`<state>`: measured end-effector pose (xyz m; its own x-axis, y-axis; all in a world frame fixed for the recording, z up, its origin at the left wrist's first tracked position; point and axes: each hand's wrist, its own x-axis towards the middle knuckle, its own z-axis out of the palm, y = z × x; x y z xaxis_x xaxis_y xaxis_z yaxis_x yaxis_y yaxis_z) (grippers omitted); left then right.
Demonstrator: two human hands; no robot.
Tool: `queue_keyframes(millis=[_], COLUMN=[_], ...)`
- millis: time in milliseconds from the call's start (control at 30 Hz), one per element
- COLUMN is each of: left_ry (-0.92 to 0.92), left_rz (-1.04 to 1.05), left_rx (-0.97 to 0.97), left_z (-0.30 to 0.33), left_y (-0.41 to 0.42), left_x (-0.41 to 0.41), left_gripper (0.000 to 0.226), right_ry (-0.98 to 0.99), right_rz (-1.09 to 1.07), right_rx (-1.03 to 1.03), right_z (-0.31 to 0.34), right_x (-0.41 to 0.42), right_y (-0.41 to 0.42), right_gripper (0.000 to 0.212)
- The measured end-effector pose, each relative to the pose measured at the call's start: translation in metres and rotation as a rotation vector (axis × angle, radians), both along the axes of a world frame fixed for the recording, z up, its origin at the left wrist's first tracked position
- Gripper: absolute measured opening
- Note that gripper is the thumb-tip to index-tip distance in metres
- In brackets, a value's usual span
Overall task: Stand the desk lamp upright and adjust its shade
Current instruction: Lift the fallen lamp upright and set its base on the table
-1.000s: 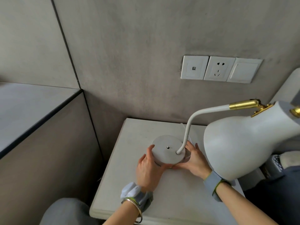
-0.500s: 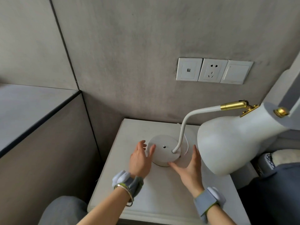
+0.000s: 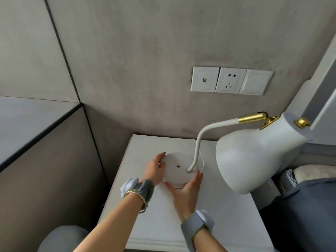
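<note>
already the desk lamp (image 3: 209, 157) stood upright; left hand (image 3: 154, 170) and right hand (image 3: 187, 191) cupped its base (image 3: 177, 169), fingers spread; the shade (image 3: 254, 155) was untouched.

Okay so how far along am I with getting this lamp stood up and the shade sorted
Standing up looks done: the lamp base sits flat on the bedside table, with the neck rising from it. In hand: your left hand and right hand cup the base's edges, seemingly settling its position. Left: the shade, untouched and angled downward, needs adjusting.
</note>
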<state>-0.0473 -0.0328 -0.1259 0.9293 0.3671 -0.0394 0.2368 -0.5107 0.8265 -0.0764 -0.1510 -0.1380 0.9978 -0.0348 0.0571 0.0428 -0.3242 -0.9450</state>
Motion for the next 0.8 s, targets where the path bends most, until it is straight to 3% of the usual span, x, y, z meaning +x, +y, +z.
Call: queue_keyframes(millis=[333, 800], left_ry=[-0.035, -0.189], left_rz=[0.119, 0.467], left_rx=[0.013, -0.191], left_z=[-0.003, -0.017], left_y=[-0.009, -0.082], left_x=[-0.021, -0.063], left_gripper=[0.043, 0.048], right_ry=[0.062, 0.240], right_rz=[0.104, 0.653], right_rx=[-0.066, -0.111], right_z=[0.003, 0.015], right_x=[0.016, 0.068], right_y=[-0.024, -0.077], right_gripper=[0.117, 0.125])
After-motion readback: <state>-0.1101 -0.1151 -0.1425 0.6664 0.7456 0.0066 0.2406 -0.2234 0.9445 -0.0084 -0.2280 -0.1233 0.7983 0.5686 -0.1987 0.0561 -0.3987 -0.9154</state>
